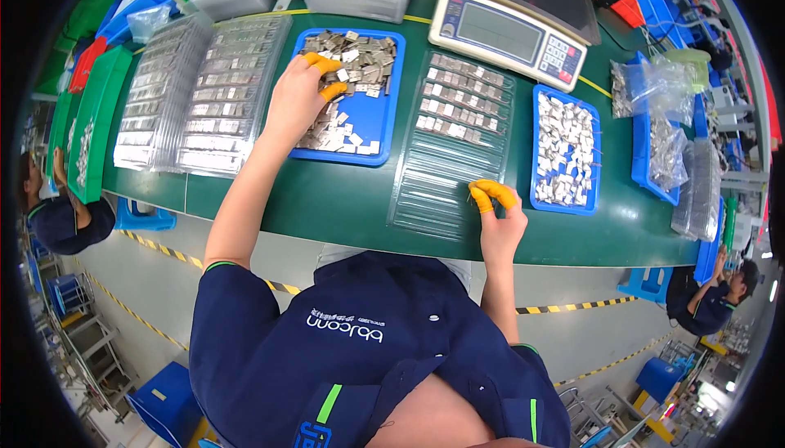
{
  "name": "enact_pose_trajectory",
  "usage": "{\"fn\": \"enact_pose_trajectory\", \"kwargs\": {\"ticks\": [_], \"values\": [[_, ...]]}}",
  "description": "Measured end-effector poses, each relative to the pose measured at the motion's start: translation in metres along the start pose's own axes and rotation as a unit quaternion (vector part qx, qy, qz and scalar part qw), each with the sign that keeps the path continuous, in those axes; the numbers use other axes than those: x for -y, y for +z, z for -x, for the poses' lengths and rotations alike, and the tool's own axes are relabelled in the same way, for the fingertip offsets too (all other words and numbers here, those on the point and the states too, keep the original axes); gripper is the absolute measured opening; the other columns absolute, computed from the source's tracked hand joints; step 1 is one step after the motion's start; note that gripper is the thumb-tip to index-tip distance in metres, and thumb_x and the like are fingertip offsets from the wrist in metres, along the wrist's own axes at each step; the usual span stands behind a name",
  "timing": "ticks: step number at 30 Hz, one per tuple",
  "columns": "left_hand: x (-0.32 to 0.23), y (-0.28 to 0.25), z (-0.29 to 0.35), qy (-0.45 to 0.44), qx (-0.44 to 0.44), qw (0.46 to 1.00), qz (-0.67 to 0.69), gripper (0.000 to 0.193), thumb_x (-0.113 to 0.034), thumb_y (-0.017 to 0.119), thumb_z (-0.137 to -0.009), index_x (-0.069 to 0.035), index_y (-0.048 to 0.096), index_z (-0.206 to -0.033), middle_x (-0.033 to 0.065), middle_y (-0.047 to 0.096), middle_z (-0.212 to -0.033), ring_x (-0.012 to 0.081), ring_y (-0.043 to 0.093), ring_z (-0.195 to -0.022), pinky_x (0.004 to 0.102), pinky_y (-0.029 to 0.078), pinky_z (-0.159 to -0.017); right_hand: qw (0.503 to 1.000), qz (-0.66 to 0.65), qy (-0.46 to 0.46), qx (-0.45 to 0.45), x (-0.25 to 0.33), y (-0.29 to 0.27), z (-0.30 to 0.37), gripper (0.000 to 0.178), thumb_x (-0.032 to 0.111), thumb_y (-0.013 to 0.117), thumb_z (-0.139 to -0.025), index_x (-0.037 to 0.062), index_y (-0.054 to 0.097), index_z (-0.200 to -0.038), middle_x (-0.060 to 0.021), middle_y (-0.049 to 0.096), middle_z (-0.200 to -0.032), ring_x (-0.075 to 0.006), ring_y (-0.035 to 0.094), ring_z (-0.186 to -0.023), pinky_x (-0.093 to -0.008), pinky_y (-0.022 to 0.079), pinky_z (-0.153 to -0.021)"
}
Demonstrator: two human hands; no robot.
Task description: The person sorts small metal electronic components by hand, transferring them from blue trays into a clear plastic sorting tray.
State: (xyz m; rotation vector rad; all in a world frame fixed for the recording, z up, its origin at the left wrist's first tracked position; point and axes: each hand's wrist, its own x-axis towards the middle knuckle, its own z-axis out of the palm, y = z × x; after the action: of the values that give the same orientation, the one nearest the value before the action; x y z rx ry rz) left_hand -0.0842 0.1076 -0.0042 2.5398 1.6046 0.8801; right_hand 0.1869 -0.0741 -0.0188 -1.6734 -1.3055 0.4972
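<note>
L hand (298,95), thumb & fingers narrowly apart in yellow finger cots (325,63), is at the small metal parts (370,57) in the L blue tray (370,114); can't tell if gripping one. R hand (502,223), fingertips nearly together, is at the R side of the clear ribbed tray (446,176), upper rows filled; grip unclear. Beyond: digital scale (500,27). Far R: R blue tray (564,208) w/ white pcs (562,150).

Left hand (298,92) at metal parts (372,60) in blue tray (374,113), eleven o'clock, right hand (501,223) by clear ribbed tray (437,182), three o'clock, scale (497,29), one o'clock, white parts (564,150), two o'clock
</note>
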Motion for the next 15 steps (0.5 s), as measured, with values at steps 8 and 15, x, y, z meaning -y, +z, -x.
{"fn": "enact_pose_trajectory", "kwargs": {"ticks": [8,15], "values": [[0.003,0.003,0.001,-0.079,0.099,0.989,0.080,0.026,-0.019,0.069,-0.071,-0.007,0.065,-0.094,0.0090,0.059,-0.091,0.0261,0.055,-0.086,0.0349,0.045,-0.078,0.999,-0.032,0.025,0.006,-0.018,0.002,0.003,0.014,-0.001,0.066,-0.072,-0.0006,0.064,-0.087,-0.0083,0.061,-0.086,-0.0193,0.058,-0.079,-0.0260,0.045,-0.073],[-0.001,0.007,-0.001,-0.008,0.097,0.993,0.073,0.025,-0.017,0.068,-0.072,-0.007,0.063,-0.094,0.0101,0.058,-0.091,0.0268,0.053,-0.091,0.0362,0.043,-0.081,1.000,-0.009,-0.006,0.015,-0.021,-0.005,0.000,0.012,-0.001,0.065,-0.074,-0.0013,0.063,-0.085,-0.0069,0.061,-0.086,-0.0163,0.057,-0.080,-0.0247,0.045,-0.072]]}}
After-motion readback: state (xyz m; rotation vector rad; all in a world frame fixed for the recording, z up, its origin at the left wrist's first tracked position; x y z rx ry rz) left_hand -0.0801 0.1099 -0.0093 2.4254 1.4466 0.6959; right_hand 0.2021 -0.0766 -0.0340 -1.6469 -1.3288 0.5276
